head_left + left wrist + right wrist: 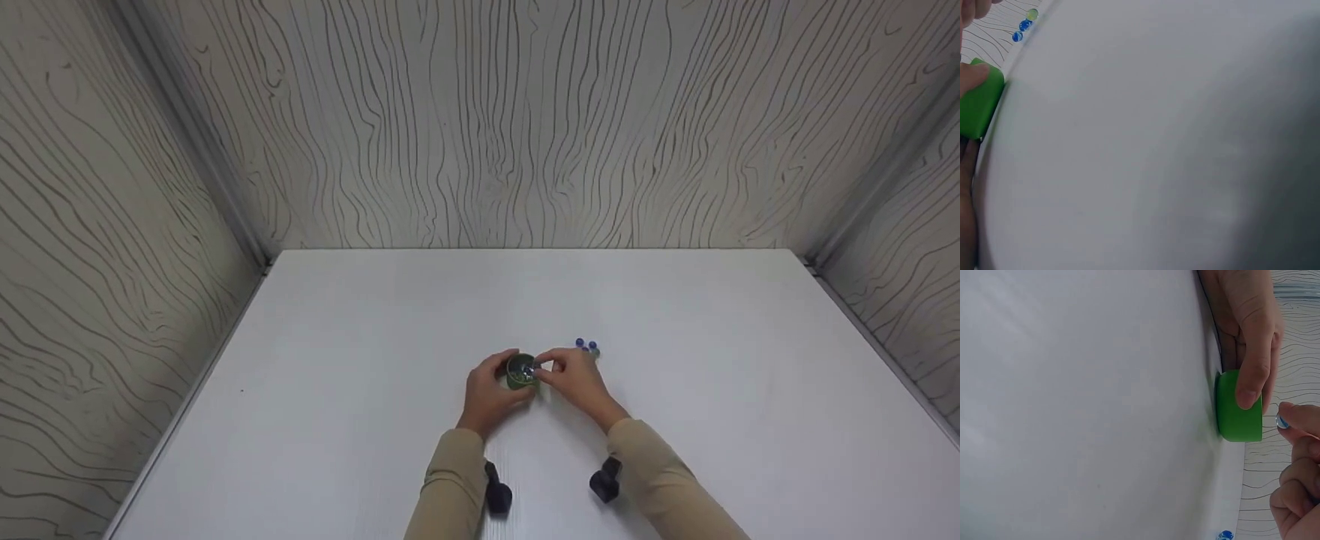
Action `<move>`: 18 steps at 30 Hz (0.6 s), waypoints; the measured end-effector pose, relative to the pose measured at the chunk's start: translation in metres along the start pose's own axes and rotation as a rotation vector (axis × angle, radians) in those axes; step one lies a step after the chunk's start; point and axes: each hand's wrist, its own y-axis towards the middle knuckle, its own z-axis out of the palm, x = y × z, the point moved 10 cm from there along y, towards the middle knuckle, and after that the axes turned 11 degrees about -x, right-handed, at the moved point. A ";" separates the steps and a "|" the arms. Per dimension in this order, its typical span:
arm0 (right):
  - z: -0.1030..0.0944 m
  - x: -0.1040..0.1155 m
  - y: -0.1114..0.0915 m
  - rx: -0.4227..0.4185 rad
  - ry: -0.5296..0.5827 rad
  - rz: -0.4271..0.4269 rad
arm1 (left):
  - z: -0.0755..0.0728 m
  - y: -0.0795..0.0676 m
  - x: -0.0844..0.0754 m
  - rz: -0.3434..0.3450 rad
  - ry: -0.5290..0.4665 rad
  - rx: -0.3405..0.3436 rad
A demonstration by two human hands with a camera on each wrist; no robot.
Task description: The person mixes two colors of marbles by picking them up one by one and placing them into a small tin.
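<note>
My left hand (489, 391) curls round a small green cup (1237, 421) that stands on the white table, thumb on its near side. Inside the cup, several glassy marbles (523, 371) show in the head view. Just over the cup's right rim, my right hand (579, 381) pinches a clear-and-blue marble (1282, 421) between thumb and fingertips. More marbles, blue ones and a greenish one (1032, 14), lie on the table beyond the right hand, which partly covers them in the head view.
The white table (360, 322) reaches back to a wood-grain patterned wall (480, 135), with similar panels at both sides. A black wrist camera (498, 496) sits by the left sleeve and another (604, 484) by the right sleeve.
</note>
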 end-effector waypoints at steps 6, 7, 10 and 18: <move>0.003 0.001 0.000 0.006 0.017 -0.014 | 0.000 0.000 -0.001 0.013 0.013 -0.006; 0.003 0.002 0.000 0.007 0.020 -0.021 | 0.000 0.000 -0.001 0.015 0.013 -0.008; 0.004 0.004 0.000 0.006 0.023 -0.038 | 0.000 0.000 0.000 0.022 0.017 -0.013; 0.008 0.001 -0.002 0.024 0.024 -0.012 | -0.001 0.000 0.000 0.024 0.030 -0.017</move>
